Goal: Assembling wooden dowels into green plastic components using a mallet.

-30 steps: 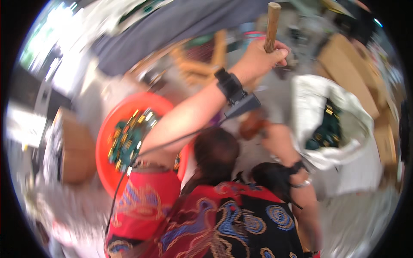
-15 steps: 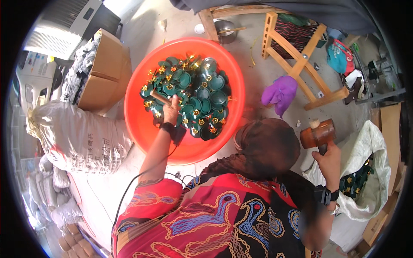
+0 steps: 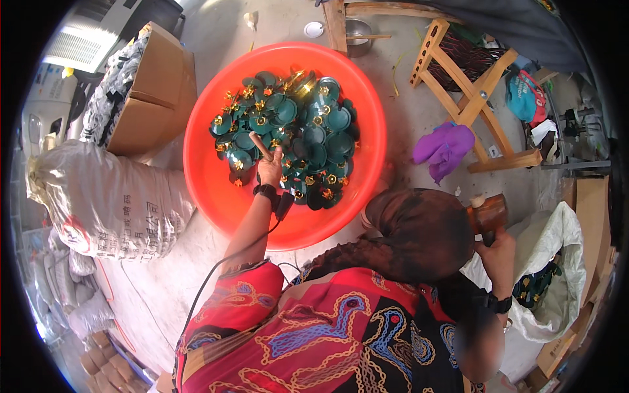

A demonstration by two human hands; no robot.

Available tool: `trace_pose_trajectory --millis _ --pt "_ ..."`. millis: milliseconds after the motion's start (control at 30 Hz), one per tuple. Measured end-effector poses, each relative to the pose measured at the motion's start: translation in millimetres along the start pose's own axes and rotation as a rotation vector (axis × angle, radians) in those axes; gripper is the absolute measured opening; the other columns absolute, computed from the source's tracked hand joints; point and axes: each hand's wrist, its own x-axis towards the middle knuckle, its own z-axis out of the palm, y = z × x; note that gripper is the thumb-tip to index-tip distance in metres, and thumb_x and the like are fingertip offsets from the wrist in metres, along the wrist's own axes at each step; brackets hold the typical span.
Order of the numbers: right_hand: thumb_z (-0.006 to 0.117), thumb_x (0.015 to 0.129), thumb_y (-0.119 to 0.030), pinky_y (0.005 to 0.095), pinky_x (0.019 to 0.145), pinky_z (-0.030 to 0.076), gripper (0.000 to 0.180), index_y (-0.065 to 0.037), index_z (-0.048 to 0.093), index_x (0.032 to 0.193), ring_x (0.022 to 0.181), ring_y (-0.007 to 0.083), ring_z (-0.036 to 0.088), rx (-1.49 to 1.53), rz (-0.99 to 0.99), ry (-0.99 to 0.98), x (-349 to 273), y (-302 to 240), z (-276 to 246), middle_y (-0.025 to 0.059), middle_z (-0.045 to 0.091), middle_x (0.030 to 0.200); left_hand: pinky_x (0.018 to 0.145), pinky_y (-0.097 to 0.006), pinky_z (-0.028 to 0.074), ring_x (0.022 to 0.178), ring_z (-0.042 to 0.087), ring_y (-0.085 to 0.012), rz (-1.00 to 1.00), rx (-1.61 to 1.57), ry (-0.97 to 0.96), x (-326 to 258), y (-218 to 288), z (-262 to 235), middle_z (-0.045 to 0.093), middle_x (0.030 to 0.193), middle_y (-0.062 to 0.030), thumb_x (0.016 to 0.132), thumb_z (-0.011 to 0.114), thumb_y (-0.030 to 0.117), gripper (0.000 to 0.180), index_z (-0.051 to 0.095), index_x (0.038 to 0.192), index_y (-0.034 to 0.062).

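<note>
My left hand (image 3: 270, 169) is closed around a short wooden stick (image 3: 260, 145), held over a large red basin (image 3: 198, 177). Beneath and beside it lie many dark green plastic discs (image 3: 338, 118) with small gold, flower-shaped pieces (image 3: 318, 120) among them. At the right, away from the basin, my right hand (image 3: 499, 255) is wrapped around the dark handle of a brown wooden mallet (image 3: 491, 213). The mallet's head is raised, and a pale wooden end sticks out at its top. Dark cloth partly hides the mallet's left side.
An open white sack (image 3: 567, 262) holding more green pieces stands beside my right hand. Left of the basin are a full woven sack (image 3: 124, 203) and a cardboard box (image 3: 154, 92) of grey material. A wooden folding frame (image 3: 488, 98), purple cloth (image 3: 444, 150) and metal pot (image 3: 358, 29) lie beyond.
The view has shifted slightly. My left hand has moved a little rightward over the basin, its stick tilted more upright. The mallet has moved slightly toward the white sack, still in my right hand.
</note>
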Motion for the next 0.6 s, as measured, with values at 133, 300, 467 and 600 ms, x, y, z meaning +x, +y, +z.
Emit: trace_pose_trajectory --millis 133,300,467,600 --pt "0.07 0.058 -0.008 0.0423 0.068 0.047 0.038 0.002 0.057 0.092 0.078 0.0416 0.058 -0.052 0.001 -0.002 1 1 1 0.0234 0.06 0.077 0.052 -0.028 0.04 0.055 0.05 -0.0121 -0.049 -0.025 -0.008 -1 -7 18 0.053 0.064 -0.0016 0.078 0.061 0.055 0.056 0.064 0.092 0.0003" --pt "0.07 0.058 -0.008 0.0416 0.067 0.048 0.039 0.0 0.058 0.094 0.077 0.0407 0.058 -0.033 -0.03 0.007 0 7 7 0.0229 0.06 0.077 0.053 -0.029 0.042 0.057 0.053 -0.0135 -0.188 -0.033 -0.085 6 -1 36 0.058 0.068 -0.004 0.078 0.062 0.054 0.055 0.063 0.085 -0.0004" --pt "0.07 0.058 -0.01 0.0412 0.066 0.048 0.038 -0.001 0.059 0.094 0.075 0.039 0.059 -0.074 -0.018 -0.006 -4 -1 3 0.0216 0.06 0.075 0.051 -0.028 0.044 0.055 0.055 -0.0149 -0.255 -0.186 0.047 5 -19 45 0.06 0.068 -0.006 0.08 0.062 0.05 0.051 0.06 0.077 -0.001" --pt "0.069 0.059 -0.012 0.0422 0.065 0.048 0.034 -0.002 0.06 0.091 0.074 0.0389 0.059 -0.099 0.039 0.009 -9 1 -2 0.0213 0.06 0.074 0.045 -0.026 0.039 0.049 0.049 -0.0137 -0.236 -0.392 0.068 -18 36 69 0.055 0.062 -0.0039 0.082 0.059 0.05 0.049 0.057 0.067 0.003"
